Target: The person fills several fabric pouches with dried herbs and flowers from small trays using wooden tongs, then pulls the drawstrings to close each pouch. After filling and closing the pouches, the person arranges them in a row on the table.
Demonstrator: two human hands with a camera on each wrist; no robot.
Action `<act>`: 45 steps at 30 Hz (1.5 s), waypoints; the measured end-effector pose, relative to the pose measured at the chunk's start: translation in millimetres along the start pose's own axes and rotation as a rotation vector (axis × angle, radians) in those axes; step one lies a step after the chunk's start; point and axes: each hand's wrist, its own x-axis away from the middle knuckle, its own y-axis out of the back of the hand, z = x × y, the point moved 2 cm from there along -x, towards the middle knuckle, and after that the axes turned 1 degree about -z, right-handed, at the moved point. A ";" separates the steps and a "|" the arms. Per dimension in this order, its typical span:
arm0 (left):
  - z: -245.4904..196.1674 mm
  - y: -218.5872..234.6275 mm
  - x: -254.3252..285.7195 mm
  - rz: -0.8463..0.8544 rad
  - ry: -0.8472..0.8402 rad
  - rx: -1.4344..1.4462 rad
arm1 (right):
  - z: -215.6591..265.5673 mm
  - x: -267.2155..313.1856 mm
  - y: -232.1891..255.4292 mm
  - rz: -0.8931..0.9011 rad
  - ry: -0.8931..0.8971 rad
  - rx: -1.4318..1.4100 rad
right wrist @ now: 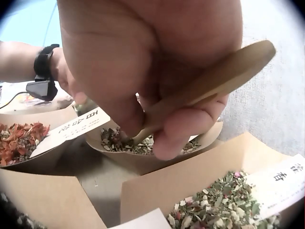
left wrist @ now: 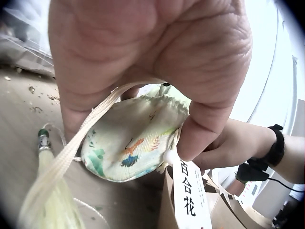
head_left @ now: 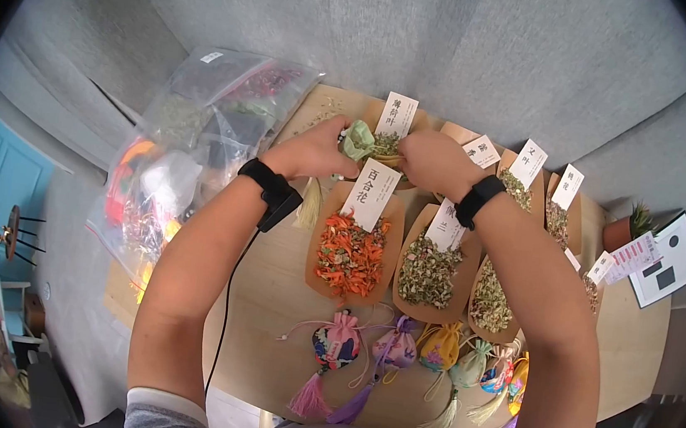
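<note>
My left hand (head_left: 316, 151) (left wrist: 152, 52) holds a pale green pouch (head_left: 358, 140) (left wrist: 136, 138) by its gathered top, thumb and fingers on either side; the pouch has a printed pattern and a cream cord. A pale tassel (head_left: 310, 202) (left wrist: 50, 191) hangs below it. My right hand (head_left: 440, 164) (right wrist: 152, 57) grips a wooden scoop (right wrist: 214, 76), its lower end down in the dried leaves (right wrist: 116, 140) of the back-left paper tray (right wrist: 167, 162). That tray stands just right of the pouch.
A tray of orange petals (head_left: 351, 252) stands nearer me, with other herb trays and labels to its right. Several small tasselled pouches (head_left: 338, 343) lie along the front. Clear plastic bags (head_left: 200, 140) are at the left, a potted plant (head_left: 630, 227) at the right.
</note>
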 end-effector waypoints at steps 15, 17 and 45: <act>-5.1 0.5 1.4 -0.003 0.013 -0.028 | -10.3 11.6 69.9 -0.107 -0.035 -0.083; -7.7 0.1 2.4 0.006 0.017 -0.022 | 4.9 8.1 78.5 -0.097 -0.028 -0.078; -11.1 -1.0 6.5 -0.023 0.020 -0.043 | -16.9 5.5 22.0 0.114 -0.105 -0.105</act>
